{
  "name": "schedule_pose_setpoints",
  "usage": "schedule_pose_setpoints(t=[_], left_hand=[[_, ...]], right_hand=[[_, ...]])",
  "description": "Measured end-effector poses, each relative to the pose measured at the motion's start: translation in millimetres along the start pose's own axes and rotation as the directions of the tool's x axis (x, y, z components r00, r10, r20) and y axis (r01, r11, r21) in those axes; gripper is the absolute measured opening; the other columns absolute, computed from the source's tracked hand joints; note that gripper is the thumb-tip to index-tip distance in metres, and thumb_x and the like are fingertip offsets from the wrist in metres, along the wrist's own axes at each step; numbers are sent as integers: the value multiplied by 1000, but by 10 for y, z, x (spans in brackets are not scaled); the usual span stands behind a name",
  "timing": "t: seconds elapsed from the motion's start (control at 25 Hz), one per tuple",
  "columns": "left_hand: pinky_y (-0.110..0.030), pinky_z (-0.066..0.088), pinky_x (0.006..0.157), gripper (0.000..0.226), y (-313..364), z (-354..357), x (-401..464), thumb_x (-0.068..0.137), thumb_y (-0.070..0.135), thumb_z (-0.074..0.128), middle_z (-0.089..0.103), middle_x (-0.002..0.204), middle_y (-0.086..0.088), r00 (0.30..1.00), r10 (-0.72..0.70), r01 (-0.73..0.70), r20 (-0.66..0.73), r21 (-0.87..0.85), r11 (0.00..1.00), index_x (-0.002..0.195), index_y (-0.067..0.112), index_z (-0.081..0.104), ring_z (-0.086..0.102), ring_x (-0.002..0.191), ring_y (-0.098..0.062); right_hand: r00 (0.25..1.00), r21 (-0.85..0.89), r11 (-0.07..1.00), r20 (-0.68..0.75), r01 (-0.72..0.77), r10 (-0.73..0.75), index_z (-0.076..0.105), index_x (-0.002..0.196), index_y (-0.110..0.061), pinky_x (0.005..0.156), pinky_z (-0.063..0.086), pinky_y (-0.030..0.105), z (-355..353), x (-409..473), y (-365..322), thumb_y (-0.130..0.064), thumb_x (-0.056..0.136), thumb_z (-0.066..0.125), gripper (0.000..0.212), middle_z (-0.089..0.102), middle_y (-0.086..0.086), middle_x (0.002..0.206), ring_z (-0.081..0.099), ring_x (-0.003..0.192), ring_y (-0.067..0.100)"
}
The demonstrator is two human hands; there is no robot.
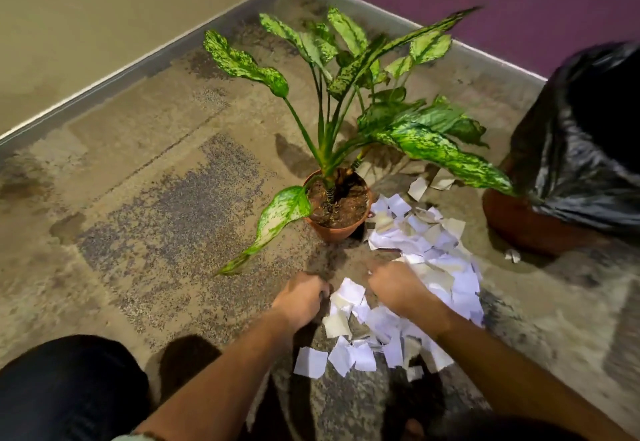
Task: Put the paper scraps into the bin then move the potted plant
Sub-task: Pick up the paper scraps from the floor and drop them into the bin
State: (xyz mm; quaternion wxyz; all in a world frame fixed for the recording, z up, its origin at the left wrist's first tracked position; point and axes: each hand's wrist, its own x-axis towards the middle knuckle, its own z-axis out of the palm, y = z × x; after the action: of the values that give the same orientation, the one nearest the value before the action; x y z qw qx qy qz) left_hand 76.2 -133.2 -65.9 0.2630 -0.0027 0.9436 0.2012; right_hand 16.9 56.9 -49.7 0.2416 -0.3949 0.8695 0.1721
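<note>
The person crouches on the carpet [145,170] and works on the first step, gathering the paper scraps [412,288], which lie in a long pile running from the near middle up to the right side of the potted plant [337,205]. The left hand [302,296] is curled at the left edge of the pile, fingers bent down onto the scraps; whether it already grips some I cannot tell. The right hand [398,290] rests on top of the pile, also bent inward, and seems to rake paper toward the other hand. The bin [581,149], lined with a black bag, stands at the far right, and one small scrap [512,255] lies apart near its base. In my judgement almost all paper is not yet in the bin. The next move needs both hands to close around a bunch, lift it, and carry it right over the bin's opening without brushing the low leaves.
</note>
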Motion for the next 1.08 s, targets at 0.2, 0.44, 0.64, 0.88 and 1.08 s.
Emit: schedule_pose_setpoints(t=[0.2,0.44,0.64,0.88,1.08], left_hand=[[-27,42,67,23,368,-52,107,89,0,45,68,96,-10,999,25,-25,32,-4,1000,92,12,65,65,87,-25],[-33,47,77,24,593,44,122,94,26,54,64,107,-13,989,-114,113,-97,-17,993,101,4,64,63,94,-27],[-33,47,78,20,708,80,104,90,17,60,61,113,-12,994,-105,106,-43,41,993,105,4,63,62,97,-28],[-36,52,79,19,1016,13,148,88,5,50,69,97,-15,997,5,-6,-71,-17,1000,98,5,67,63,94,-30],[-24,43,73,16,1701,-289,52,90,7,58,67,102,-7,922,213,-294,-322,-228,928,102,6,69,63,89,-23]], right_hand=[[984,80,985,-88,-151,158,65,109,-9,67,52,33,243,-401,236,2,76,65,35,56,13,117,65,85,28],[803,387,816,-250,-429,541,74,90,-17,41,50,26,541,-791,351,-8,51,86,43,66,11,119,69,73,26],[834,434,768,-66,-471,549,56,128,-25,72,55,36,707,-1012,211,-21,87,65,43,38,9,149,57,112,30],[767,497,735,-193,-461,612,55,128,-12,66,48,31,492,-1216,248,4,81,56,50,37,9,149,64,97,31],[473,724,617,-446,-309,760,72,104,-11,66,56,30,57,-1664,577,10,61,75,48,63,8,124,70,85,28]])
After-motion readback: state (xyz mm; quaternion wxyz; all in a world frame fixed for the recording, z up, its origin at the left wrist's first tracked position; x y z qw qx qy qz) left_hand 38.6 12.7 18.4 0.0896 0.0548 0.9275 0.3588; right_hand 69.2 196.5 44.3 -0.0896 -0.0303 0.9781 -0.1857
